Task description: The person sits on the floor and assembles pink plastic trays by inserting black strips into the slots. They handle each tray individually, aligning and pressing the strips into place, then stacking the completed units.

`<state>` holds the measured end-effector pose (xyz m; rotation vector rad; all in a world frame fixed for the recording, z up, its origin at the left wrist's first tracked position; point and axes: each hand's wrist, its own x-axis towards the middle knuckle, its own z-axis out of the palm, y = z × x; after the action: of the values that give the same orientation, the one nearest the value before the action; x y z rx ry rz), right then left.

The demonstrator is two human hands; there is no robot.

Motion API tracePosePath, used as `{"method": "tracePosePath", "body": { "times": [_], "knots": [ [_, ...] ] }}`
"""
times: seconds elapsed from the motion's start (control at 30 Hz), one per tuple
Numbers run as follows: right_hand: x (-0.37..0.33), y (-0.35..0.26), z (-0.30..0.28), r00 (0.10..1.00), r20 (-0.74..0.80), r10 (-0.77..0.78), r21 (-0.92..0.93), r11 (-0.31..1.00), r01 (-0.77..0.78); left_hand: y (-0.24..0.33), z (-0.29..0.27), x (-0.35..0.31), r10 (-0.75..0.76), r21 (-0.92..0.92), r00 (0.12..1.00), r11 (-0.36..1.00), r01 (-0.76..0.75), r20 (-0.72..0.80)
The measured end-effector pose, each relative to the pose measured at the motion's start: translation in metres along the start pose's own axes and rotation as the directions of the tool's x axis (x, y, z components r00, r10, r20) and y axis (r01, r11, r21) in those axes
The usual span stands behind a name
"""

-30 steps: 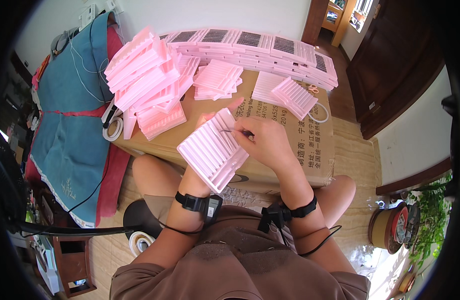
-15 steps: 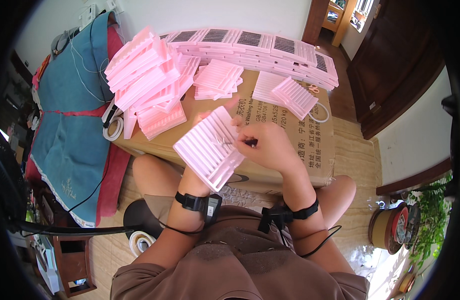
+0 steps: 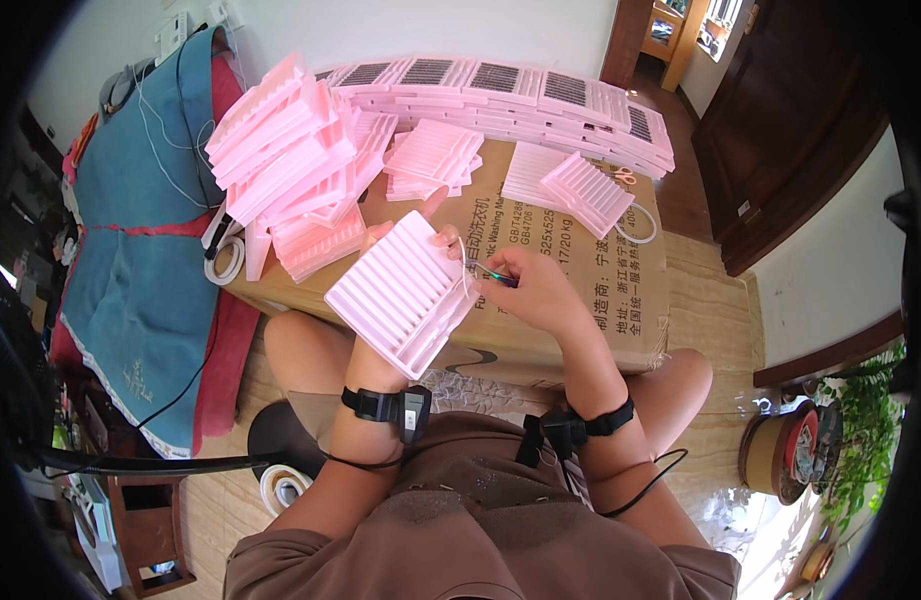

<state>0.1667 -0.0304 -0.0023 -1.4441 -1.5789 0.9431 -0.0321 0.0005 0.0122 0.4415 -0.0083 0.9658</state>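
Observation:
My left hand (image 3: 442, 236) grips a pale pink ribbed plastic tray (image 3: 390, 295), tilted above the cardboard box, with fingertips showing at its upper right edge. Most of that hand is hidden behind the tray. My right hand (image 3: 530, 285) is closed in a pinch on a slim pointed tool (image 3: 498, 277), dark with a teal glint. Its exact kind is too small to tell. The tool's tip points toward the tray's right edge, where a thin white curved strip (image 3: 466, 265) stands up.
The cardboard box (image 3: 570, 310) bears a tall pile of pink trays (image 3: 280, 150), smaller tray stacks, a white ring-shaped roll (image 3: 635, 224) and scissors (image 3: 624, 176). Behind stand rows of trays with dark inserts (image 3: 505, 80). A blue-covered piece of furniture (image 3: 130, 290) stands left.
The tray has shifted slightly left and down in my left hand. My right hand has drawn the tool off the tray's face to just beside its right edge.

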Motion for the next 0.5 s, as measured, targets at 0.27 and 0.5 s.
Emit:
{"method": "tracePosePath", "body": {
  "times": [0.27, 0.5],
  "knots": [
    [-0.015, -0.004, -0.038, 0.875, 0.476, 0.084, -0.271, 0.961, 0.056, 0.009, -0.003, -0.001, 0.056, -0.058, 0.996, 0.996, -0.060, -0.075],
    [-0.033, 0.004, -0.035, 0.950, 0.288, 0.119, -0.628, 0.772, 0.094, 0.013, -0.008, 0.002, 0.085, 0.031, 0.996, 0.996, -0.085, 0.014]
  ]
}}
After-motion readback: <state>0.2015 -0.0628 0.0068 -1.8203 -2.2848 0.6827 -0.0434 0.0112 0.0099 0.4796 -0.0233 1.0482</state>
